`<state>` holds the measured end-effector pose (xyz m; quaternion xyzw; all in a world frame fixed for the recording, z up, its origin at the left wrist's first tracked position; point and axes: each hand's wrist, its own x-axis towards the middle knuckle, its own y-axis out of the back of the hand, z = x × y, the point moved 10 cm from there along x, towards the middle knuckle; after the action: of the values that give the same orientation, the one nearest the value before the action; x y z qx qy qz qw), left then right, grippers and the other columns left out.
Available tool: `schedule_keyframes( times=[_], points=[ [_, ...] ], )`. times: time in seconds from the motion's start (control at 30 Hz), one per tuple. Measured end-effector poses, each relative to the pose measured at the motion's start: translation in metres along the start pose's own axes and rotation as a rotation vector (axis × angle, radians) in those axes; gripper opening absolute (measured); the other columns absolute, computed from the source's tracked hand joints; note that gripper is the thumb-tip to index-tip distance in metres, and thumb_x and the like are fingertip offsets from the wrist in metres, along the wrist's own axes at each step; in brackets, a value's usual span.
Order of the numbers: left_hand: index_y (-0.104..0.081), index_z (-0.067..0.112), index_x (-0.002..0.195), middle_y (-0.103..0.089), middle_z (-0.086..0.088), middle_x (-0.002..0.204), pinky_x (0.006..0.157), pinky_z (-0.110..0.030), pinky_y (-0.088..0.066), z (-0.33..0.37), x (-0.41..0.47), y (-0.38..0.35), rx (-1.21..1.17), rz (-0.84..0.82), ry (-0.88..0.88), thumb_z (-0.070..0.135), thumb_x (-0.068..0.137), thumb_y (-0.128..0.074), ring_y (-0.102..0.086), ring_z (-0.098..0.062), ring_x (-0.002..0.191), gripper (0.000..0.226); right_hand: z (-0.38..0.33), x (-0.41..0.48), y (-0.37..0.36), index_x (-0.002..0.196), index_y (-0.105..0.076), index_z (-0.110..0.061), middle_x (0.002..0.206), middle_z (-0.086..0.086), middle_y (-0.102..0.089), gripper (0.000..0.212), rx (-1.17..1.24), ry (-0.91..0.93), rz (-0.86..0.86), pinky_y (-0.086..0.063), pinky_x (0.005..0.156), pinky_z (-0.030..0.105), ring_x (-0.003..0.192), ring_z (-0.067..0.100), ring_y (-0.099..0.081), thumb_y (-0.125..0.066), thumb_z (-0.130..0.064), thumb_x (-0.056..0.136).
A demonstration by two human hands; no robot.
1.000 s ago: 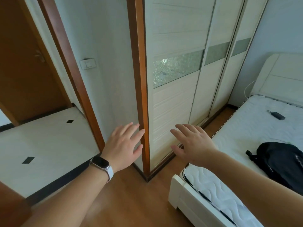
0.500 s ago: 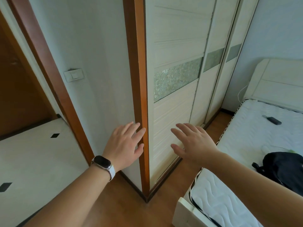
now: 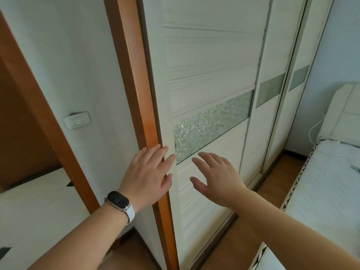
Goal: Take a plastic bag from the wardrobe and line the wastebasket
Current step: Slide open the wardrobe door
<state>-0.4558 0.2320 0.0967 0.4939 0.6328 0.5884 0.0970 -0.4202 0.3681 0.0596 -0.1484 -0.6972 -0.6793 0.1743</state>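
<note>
A white sliding-door wardrobe (image 3: 212, 78) with frosted glass strips fills the middle of the view, all its doors closed. My left hand (image 3: 148, 176), a watch on its wrist, is open with straight fingers over the left edge of the nearest door, beside the wooden frame (image 3: 136, 94). My right hand (image 3: 216, 178) is open too, fingers spread, in front of the same door just below the glass strip (image 3: 212, 123). Whether either hand touches the door I cannot tell. No plastic bag or wastebasket is in view.
A bed with a white mattress (image 3: 327, 182) stands at the right, close to the wardrobe. A light switch (image 3: 77, 120) is on the wall at the left, beside an open doorway (image 3: 23, 133). Wooden floor (image 3: 270, 178) runs between bed and wardrobe.
I have come closer to the wardrobe and the view has risen. Both hands have moved up towards the nearest door. The black bag on the bed has left the view.
</note>
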Motion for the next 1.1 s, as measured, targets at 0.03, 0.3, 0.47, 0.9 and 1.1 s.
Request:
schedule_keyframes(
  times=[0.03,0.3,0.47,0.9,1.1],
  points=[
    [-0.056,0.020,0.129,-0.053,-0.008,0.137,0.105,-0.048,-0.035,-0.001,0.016,0.004,0.018,0.032,0.006,0.041,0.088,-0.045,-0.044,-0.028,0.129,0.047,0.010,0.013,0.001,0.133,-0.046,-0.022,0.138,0.003,-0.050,0.055,0.016,0.014,0.035,-0.040,0.101,0.040,0.125,0.025,-0.047,-0.041,-0.056,0.091],
    [-0.057,0.016,0.128,-0.051,-0.012,0.138,0.107,-0.052,-0.027,-0.022,0.091,0.017,0.159,0.173,0.090,0.032,0.089,-0.052,-0.039,-0.031,0.132,0.042,0.047,0.097,0.008,0.134,-0.046,-0.017,0.140,0.008,-0.047,0.054,0.127,0.131,0.248,-0.039,0.101,0.045,0.126,0.028,-0.044,-0.049,-0.049,0.091],
    [-0.059,0.014,0.124,-0.053,-0.012,0.136,0.107,-0.051,-0.026,-0.037,0.108,0.023,0.242,0.249,0.139,0.031,0.091,-0.049,-0.040,-0.031,0.133,0.039,0.049,0.132,0.015,0.133,-0.049,-0.015,0.142,0.011,-0.047,0.053,0.181,0.172,0.388,-0.037,0.102,0.044,0.128,0.030,-0.044,-0.052,-0.045,0.090],
    [-0.057,0.014,0.126,-0.046,-0.013,0.144,0.111,-0.050,-0.017,-0.052,0.109,-0.003,0.442,0.293,0.063,0.032,0.093,-0.046,-0.036,-0.031,0.137,0.039,0.032,0.187,0.001,0.137,-0.046,-0.008,0.146,0.021,-0.038,0.053,0.247,0.234,0.694,-0.037,0.104,0.051,0.136,0.035,-0.036,-0.052,-0.037,0.093],
    [-0.057,0.013,0.124,-0.048,-0.012,0.142,0.112,-0.047,-0.016,-0.051,0.108,0.001,0.441,0.343,0.096,0.027,0.096,-0.043,-0.038,-0.030,0.136,0.035,0.036,0.194,-0.016,0.144,-0.032,-0.014,0.151,0.020,-0.028,0.055,0.265,0.197,0.664,-0.030,0.107,0.057,0.141,0.035,-0.025,-0.034,-0.045,0.099]
  ],
)
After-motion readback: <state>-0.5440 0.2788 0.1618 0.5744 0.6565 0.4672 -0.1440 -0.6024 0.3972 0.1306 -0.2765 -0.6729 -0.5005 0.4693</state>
